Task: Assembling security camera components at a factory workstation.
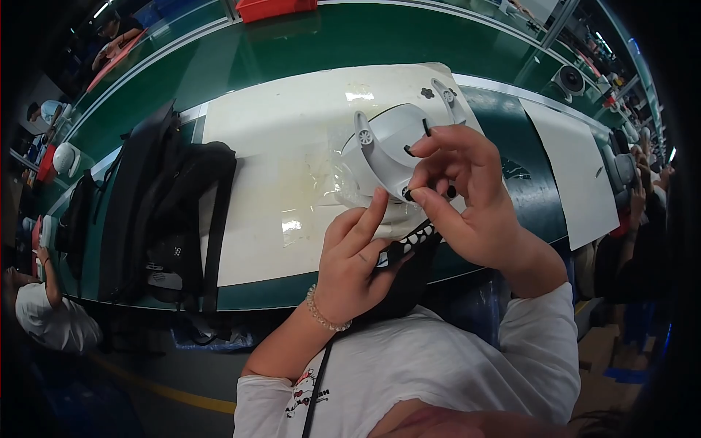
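A white curved plastic part with arms and round vented ends lies on the worktop in front of me, on clear plastic film. My left hand has its index finger stretched up to the part's near edge. Its other fingers close round a black strip with white round spots. My right hand is just over the part's near right side, thumb and fingers bent inward. A small black piece shows at its thumb tip, against the white part. More dark spots show at its other fingertips; I cannot tell what they are.
A cream board lies under the work on a green table. Black bags are stacked at the left. A red bin stands at the back. Another white sheet is at the right, where a person's hands work.
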Motion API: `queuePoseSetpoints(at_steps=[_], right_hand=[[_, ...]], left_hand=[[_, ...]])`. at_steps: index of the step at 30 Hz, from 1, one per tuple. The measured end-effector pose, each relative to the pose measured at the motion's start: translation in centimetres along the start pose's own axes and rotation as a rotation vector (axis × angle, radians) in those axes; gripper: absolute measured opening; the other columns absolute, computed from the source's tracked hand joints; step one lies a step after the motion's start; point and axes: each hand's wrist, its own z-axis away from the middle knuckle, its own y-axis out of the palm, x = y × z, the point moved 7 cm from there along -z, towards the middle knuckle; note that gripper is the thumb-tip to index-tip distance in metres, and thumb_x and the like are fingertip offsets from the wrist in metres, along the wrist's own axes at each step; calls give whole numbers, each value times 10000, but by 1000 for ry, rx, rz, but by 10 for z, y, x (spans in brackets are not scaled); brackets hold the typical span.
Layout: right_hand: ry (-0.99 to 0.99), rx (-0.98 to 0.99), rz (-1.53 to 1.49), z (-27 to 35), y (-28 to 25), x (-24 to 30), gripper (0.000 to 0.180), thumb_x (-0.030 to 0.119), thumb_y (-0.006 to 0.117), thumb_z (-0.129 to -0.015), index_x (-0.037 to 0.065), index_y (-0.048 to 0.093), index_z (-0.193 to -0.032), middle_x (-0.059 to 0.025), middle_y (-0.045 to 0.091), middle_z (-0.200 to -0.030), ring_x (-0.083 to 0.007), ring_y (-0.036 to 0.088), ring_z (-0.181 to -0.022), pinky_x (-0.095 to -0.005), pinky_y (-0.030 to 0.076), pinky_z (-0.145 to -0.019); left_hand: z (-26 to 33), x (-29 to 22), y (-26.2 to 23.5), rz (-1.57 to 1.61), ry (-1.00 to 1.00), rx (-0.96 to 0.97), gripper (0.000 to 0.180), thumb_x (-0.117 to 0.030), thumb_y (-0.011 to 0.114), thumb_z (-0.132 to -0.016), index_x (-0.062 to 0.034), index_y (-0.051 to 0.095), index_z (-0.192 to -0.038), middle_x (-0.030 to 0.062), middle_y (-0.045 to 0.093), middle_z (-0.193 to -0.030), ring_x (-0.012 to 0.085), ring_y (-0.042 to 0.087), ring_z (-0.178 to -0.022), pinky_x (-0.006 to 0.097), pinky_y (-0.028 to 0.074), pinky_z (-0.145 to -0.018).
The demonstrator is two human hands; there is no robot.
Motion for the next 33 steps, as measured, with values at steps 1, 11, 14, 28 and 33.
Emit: queuePoseSetpoints(at_steps=[1,11,14,28,33], right_hand=[[12,-26,-35,1,0,-1,627,-129,522,-751,82,237,-1268,-103,438,-1120,-96,523,-813,-198,372,-644],[-64,-156,40,5,0,2,579,-134,540,-717,86,351,-1218,-101,474,-1079,-134,549,-766,-238,418,-655],[-327,-217,325,15,3,16,563,-119,584,-619,102,493,-1129,-121,543,-1025,-248,574,-827,-290,459,-656],[-385,-23,364,21,5,24,558,-137,522,-683,76,380,-1179,-150,583,-1056,-221,611,-878,-332,401,-796],[-251,-140,-76,0,-24,9,719,-102,509,-743,92,128,-1320,-187,496,-1049,-242,544,-922,-378,413,-859]], left_hand=[[0,1,1,10,-6,4,250,-63,705,-589,1,552,-776,185,416,-1312,293,511,-941,343,392,-822],[1,4,3,-10,-41,33,272,-53,689,-566,-6,568,-805,166,413,-1321,279,503,-951,339,367,-832],[0,4,2,13,-26,23,276,-50,686,-570,-8,574,-819,160,413,-1323,277,502,-954,341,365,-828],[0,3,2,-2,-48,33,242,-61,683,-588,-12,560,-791,172,405,-1325,281,496,-961,348,361,-825],[-1,2,1,-1,-52,20,229,-59,683,-593,-5,561,-779,171,412,-1320,278,497,-961,346,362,-828]])
